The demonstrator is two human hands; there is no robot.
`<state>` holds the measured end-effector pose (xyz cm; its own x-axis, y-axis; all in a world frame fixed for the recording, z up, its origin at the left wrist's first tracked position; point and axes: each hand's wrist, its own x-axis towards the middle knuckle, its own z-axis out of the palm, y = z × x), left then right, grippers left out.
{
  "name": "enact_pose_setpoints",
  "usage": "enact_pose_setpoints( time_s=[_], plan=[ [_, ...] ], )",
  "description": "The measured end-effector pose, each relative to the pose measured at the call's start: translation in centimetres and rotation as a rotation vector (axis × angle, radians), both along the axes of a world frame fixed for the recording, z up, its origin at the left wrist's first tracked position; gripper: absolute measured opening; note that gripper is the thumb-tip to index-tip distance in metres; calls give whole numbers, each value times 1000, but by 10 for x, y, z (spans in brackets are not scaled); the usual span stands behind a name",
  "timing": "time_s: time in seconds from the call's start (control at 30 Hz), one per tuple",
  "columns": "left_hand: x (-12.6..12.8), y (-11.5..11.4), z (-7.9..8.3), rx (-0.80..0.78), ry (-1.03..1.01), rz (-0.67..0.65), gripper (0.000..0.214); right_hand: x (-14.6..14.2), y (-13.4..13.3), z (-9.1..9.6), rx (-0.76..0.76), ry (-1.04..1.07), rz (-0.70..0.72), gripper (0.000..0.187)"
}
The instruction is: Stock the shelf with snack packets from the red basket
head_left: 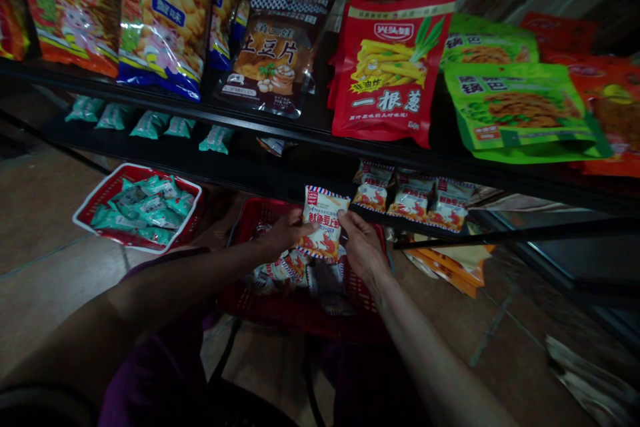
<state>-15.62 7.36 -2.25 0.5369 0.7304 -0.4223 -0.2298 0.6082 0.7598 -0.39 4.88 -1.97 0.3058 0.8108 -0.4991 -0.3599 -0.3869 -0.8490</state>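
A small white-and-red snack packet (323,223) with striped ends is held upright over a red basket (300,327). My left hand (285,235) grips its left edge, and my right hand (361,240) pinches the right edge. Under it, several similar packets (283,270) lie inside the basket, partly hidden by my hands. Just behind my right hand, matching packets (407,199) stand in a row on the lower shelf (225,170).
A red basket with a white rim (83,221) holds several teal packets on the tiled floor at left. More teal packets (153,125) line the lower shelf. Large snack bags (390,73) crowd the upper shelf (240,117), which overhangs. Orange packaging (460,270) lies at right.
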Motion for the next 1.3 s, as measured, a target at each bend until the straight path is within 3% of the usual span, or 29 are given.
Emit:
enact_pose_setpoints(
  time_s=[0.27, 0.57, 0.73, 0.87, 1.07, 1.3],
  plan=[
    [0, 0, -7, -53, 86, -29, 48, 7, 1, -9, -32, 4, -39, 43],
    [1, 2, -8, -71, 138, 60, 27, 3, -1, -4, -41, -2, -16, 41],
    [2, 7, -3, -110, 159, 195, 22, -1, -6, 1, -95, 17, 116, 47],
    [0, 11, 1, -157, 200, 227, 17, -2, -9, -4, -103, 59, 224, 48],
    [1, 12, 0, -178, 190, 230, 18, -5, -10, -12, -67, 88, 262, 48],
    [1, 13, 5, -266, 166, 222, 19, -9, -11, -4, -63, 88, 245, 54]
  ],
)
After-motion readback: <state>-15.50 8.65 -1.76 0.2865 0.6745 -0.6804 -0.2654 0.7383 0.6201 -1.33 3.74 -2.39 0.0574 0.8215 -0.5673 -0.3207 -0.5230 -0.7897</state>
